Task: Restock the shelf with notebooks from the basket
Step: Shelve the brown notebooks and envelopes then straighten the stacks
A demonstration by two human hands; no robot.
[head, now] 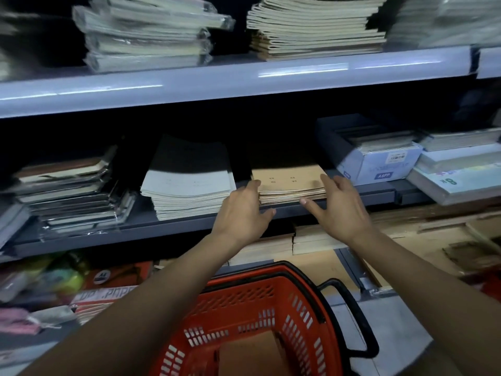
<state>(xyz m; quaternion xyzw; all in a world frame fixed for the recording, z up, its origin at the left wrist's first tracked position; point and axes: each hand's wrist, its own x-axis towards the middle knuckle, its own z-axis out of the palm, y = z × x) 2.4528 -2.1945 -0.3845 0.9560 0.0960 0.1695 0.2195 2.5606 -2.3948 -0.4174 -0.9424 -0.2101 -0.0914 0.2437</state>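
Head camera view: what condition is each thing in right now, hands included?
Left hand: open, fingers against the brown stack's left edge.
Right hand: open, fingers at its right front corner.
Brown notebook stack: lying flat on the middle shelf.
Red basket: below, a brown notebook left inside.

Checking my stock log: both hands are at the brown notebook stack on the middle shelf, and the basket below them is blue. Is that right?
Only the colour is wrong. The head view shows the left hand and right hand at the brown notebook stack on the middle shelf, but the basket below them is red, not blue.
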